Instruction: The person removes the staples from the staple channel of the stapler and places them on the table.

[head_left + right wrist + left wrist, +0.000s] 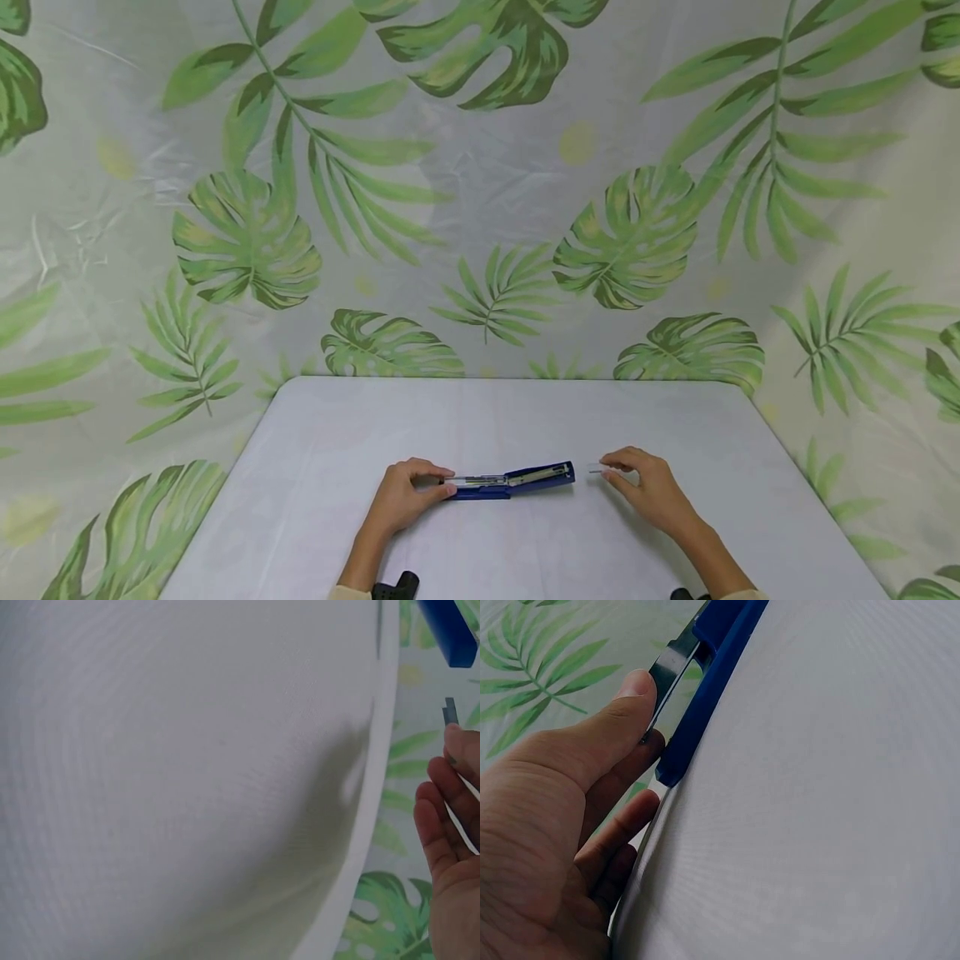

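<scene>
A blue stapler [480, 493] lies on the white table, its top cover swung back to the right so the metal inside shows. My left hand [408, 493] pinches the stapler's metal rail between thumb and index finger at its left end. In the left wrist view that metal rail [673, 664] sits above the blue base [705, 712], with a gap between them. To the right, apart from the stapler, my right hand [648, 485] pinches a short strip of staples [449, 711] between thumb and fingers. The strip points toward the raised cover.
The white table [525, 417] has rounded far corners. Behind it hangs a pale curtain [495, 208] with green leaves printed on it. Dark wrist devices show at the bottom edge, one by each forearm.
</scene>
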### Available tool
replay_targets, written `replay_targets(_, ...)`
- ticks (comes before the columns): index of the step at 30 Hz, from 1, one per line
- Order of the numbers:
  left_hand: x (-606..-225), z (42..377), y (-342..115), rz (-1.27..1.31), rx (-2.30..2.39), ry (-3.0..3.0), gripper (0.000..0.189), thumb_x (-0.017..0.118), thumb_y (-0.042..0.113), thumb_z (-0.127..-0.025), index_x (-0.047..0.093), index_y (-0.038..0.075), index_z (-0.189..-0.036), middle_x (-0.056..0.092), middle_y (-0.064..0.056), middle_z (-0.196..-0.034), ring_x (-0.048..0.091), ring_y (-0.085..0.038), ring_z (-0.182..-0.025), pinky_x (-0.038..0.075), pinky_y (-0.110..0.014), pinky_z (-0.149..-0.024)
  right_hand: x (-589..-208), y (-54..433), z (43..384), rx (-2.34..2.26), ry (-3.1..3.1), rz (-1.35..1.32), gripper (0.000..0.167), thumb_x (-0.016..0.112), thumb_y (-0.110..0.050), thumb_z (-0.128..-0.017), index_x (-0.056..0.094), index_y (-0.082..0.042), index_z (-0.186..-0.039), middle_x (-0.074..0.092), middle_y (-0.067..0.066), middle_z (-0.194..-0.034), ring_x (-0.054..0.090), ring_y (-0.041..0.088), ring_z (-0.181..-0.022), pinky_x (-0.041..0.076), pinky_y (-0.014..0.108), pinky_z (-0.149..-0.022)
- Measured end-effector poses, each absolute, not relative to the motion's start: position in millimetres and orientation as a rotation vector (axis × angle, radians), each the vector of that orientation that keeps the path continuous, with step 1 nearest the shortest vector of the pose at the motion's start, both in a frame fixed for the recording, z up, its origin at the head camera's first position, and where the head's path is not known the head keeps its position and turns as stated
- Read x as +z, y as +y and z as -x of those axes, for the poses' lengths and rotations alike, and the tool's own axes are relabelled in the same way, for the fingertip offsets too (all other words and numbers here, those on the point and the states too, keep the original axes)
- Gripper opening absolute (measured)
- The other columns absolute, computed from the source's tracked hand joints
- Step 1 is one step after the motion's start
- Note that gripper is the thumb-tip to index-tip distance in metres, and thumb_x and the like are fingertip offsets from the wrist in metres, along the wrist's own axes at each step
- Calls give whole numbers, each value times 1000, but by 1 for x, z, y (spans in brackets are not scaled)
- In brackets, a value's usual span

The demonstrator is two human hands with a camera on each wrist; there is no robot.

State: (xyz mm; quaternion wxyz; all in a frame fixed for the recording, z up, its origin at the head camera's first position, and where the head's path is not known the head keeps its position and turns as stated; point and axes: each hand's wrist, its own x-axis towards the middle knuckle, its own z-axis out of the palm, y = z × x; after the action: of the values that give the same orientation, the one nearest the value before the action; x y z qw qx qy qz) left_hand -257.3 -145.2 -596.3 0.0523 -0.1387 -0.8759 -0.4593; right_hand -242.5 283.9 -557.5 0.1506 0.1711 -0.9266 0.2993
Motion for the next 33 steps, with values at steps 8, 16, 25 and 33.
replay_targets(8,-596,257,-144,425,-1395,-2665,20,84,51,-81,81,42,-98,74,24,-97,69,-9,-104,51,-44,-99,-564,288,242,880,-2709,-482,19,81,-12,-88,78,-15,-106,75,-8,-102,68,12,-90,58,33,-77)
replay_targets(16,-595,257,-146,424,-1397,-2657,20,84,51,-81,81,40,-98,74,24,-97,69,-8,-103,51,-42,-99,-567,287,244,856,-2769,-457,17,81,-13,-88,78,-18,-104,75,-9,-100,68,12,-91,57,31,-79)
replay_targets(25,-596,257,-146,421,-1410,-2658,20,84,51,-81,81,41,-98,74,23,-97,69,-9,-104,52,-41,-99,-571,289,246,849,-2826,-473,16,80,-17,-89,78,-20,-104,75,-10,-103,70,15,-98,58,34,-86)
replay_targets(33,-596,256,-146,421,-1415,-2662,20,84,52,-81,80,43,-98,74,24,-98,69,-11,-106,50,-47,-102,-573,291,248,816,-2838,-493,14,82,-17,-88,79,-21,-101,74,-12,-100,70,17,-99,57,40,-91)
